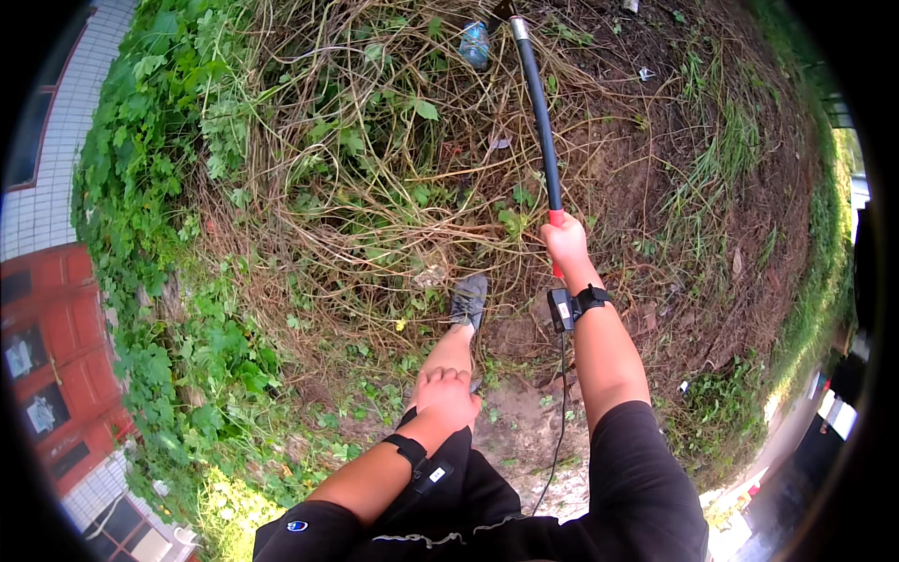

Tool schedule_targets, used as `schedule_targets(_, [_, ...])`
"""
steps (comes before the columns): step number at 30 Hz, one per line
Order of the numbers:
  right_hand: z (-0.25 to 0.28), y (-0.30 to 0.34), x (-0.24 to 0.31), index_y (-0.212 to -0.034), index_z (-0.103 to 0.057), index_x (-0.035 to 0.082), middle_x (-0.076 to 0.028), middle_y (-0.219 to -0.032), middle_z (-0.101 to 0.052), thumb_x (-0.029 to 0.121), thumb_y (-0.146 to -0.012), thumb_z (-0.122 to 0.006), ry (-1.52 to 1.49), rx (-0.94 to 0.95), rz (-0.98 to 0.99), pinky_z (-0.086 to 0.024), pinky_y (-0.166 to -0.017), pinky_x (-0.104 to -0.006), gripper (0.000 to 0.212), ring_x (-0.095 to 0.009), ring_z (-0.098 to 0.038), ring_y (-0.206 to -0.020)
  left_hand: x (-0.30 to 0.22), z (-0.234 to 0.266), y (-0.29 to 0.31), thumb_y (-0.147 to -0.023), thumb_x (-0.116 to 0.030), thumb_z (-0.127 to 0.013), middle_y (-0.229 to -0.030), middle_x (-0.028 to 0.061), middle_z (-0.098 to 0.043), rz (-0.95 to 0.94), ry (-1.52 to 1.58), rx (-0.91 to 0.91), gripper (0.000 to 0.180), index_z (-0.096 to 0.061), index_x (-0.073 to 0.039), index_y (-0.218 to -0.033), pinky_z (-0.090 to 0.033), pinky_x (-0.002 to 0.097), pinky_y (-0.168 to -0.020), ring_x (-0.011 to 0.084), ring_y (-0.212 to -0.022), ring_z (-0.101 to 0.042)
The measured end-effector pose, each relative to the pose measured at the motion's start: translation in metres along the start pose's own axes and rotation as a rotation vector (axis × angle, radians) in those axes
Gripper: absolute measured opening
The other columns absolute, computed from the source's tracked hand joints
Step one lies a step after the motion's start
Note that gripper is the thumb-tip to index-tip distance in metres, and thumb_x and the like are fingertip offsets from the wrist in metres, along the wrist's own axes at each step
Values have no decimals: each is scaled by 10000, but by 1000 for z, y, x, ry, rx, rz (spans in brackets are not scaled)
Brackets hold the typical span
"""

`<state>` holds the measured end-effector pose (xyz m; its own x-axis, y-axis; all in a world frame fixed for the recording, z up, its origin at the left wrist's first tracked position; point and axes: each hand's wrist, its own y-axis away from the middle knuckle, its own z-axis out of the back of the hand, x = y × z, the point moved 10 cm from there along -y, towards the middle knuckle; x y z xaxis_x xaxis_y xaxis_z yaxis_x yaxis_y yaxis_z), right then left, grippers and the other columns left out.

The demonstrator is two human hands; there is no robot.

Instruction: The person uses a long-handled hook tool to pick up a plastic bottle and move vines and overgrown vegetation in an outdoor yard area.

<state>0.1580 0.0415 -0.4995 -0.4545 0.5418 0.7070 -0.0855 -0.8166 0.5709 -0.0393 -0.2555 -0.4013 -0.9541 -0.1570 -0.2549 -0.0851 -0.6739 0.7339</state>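
My right hand [566, 244] is closed around the red grip of a long black-handled tool [539, 112]. Its shaft reaches forward over the ground to a silver collar and a dark head, which the upper edge of the view partly cuts off. My left hand [446, 399] rests on my bent knee, its fingers lying over it and holding nothing. Below the tool's head and to its left spreads a tangle of dry vines [375, 215] mixed with green leaves. A crumpled blue plastic bottle [475, 45] lies among the stems, just left of the tool's collar.
My grey shoe [468, 300] stands at the near edge of the tangle. Leafy green plants [159, 187] crowd the left, beside a white-tiled wall [66, 159] and a red door [61, 356]. Brown soil [637, 206] with grass tufts [730, 150] covers the right. A black cable [562, 412] hangs from my right wrist.
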Motion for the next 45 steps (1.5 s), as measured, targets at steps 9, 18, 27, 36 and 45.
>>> schedule_targets(9, [17, 38, 26, -810, -582, 35, -11, -628, -558, 75, -754, -600, -93, 11, 3, -430, -516, -300, 71, -112, -525, -540, -4, 10, 1, -799, -392, -562, -1098, 109, -654, -32, -6, -54, 430, -661, -57, -1050, -360, 523, -1041, 285, -1140, -558])
schedule_targets(18, [-13, 34, 20, -802, -552, 51, 8, -613, -530, 51, -758, -593, -209, 11, 39, -402, -463, -293, 60, -107, -493, -489, -1, 5, 1, -805, -394, -560, -1104, 110, -654, -22, -25, -33, 439, -659, -57, -1068, -364, 508, -1042, 280, -1147, -558])
schedule_targets(27, [1, 40, 52, -804, -533, 69, 19, -613, -508, 17, -757, -572, -56, -206, 219, -384, -442, -279, 80, -103, -454, -465, -2, 6, -1, -812, -396, -545, -1112, 110, -650, -22, -30, -7, 441, -658, -57, -1071, -379, 482, -1018, 273, -1156, -556])
schedule_targets(36, [-1, 38, 52, -884, -613, 18, -10, -664, -575, 51, -765, -596, -154, -31, 49, -442, -566, -282, 125, -99, -529, -588, -4, 8, -2, -814, -395, -541, -1129, 111, -648, -21, -33, 3, 449, -651, -58, -1089, -364, 490, -1036, 272, -1169, -552])
schedule_targets(45, [-26, 9, 36, -825, -593, 23, -70, -678, -591, 87, -778, -608, -146, -82, 139, -469, -613, -316, 80, -158, -569, -622, -1, 11, -5, -802, -366, -557, -1126, 118, -648, -26, -15, -25, 421, -649, -54, -1070, -391, 503, -1018, 280, -1167, -555])
